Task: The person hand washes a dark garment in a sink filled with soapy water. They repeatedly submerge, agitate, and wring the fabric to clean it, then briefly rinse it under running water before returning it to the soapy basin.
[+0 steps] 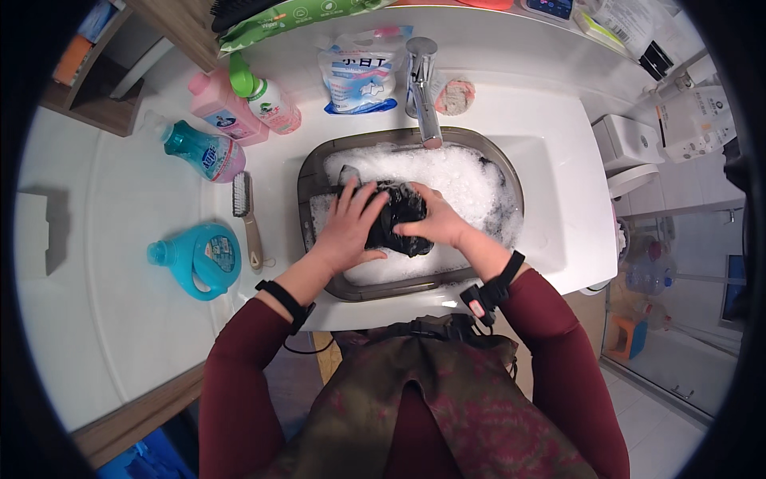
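Observation:
A wet black cloth item (388, 214), bunched up and flecked with suds, is between my hands over a grey basin (303, 201) of white foam (471, 184). Spread fingers of my left hand (345, 227) rest on its left side, the thumb apart and lower down. My right hand (437, 219) grips the right side, thumb across the top and fingers curled round the far edge. Beyond my left fingertips a small grey piece (349, 174) sticks up from the foam; whether it belongs to the cloth I cannot tell. The item's underside is hidden.
The basin sits in a white sink (550, 199), under a chrome faucet (424, 96). Left of it are a scrub brush (252, 227), a turquoise jug (209, 259), a teal-and-pink bottle (203, 152), a pink bottle (227, 108) and a green-topped bottle (271, 104). A detergent bag (361, 76) stands behind.

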`<state>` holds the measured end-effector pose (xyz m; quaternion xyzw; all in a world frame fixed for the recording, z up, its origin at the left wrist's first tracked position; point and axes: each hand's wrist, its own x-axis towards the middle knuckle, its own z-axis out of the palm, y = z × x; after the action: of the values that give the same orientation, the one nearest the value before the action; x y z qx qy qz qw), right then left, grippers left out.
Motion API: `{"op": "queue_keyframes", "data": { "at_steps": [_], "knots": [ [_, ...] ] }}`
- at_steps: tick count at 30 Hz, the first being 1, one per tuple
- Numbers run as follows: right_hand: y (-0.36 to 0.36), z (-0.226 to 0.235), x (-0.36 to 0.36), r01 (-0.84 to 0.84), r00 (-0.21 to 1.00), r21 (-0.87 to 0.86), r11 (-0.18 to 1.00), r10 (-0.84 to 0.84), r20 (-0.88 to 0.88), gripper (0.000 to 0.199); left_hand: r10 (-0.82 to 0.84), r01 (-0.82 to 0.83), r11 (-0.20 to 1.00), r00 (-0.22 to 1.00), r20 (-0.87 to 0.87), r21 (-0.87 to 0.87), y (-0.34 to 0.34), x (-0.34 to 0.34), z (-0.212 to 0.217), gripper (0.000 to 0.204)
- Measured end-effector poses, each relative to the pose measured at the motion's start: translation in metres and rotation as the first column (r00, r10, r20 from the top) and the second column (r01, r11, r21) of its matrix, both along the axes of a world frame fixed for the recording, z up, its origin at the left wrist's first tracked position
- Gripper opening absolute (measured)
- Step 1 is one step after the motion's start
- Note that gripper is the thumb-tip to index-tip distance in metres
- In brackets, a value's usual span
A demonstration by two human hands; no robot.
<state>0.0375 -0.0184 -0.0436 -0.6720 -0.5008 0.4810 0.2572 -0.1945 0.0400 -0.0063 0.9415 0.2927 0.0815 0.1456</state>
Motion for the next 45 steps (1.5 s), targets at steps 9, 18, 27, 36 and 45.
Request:
{"op": "queue_keyframes", "data": {
  "at_steps": [9, 18, 27, 36, 45],
  "knots": [
    [-0.043, 0.017, -0.048, -0.187, 0.874, 0.132, 0.973, 0.104, 0.474, 0.12, 0.113, -0.135, 0.988, 0.961, -0.254, -0.072, -0.017, 0.019, -0.002, 0.109],
    [-0.015, -0.028, -0.022, 0.008, 0.976, -0.013, 1.0, -0.005, 0.218, 0.106, 0.009, -0.034, 0.989, 0.985, -0.175, -0.143, 0.021, 0.04, -0.033, 0.086],
    [0.024, -0.039, 0.007, 0.024, 0.999, -0.11, 0.994, -0.019, 0.05, 0.097, -0.057, 0.027, 0.988, 0.979, -0.196, -0.153, 0.061, 0.062, -0.039, 0.085],
    [0.041, -0.018, 0.023, -0.062, 0.997, 0.204, 0.977, 0.071, -0.039, 0.12, -0.102, 0.116, 0.989, 0.985, -0.138, 0.092, 0.083, 0.05, -0.016, 0.086],
    [-0.002, 0.005, 0.001, -0.073, 0.993, 0.17, 0.983, 0.057, 0.1, 0.118, -0.18, 0.193, 0.961, 0.98, -0.083, 0.2, 0.022, 0.01, -0.001, 0.095]
  ]
}}
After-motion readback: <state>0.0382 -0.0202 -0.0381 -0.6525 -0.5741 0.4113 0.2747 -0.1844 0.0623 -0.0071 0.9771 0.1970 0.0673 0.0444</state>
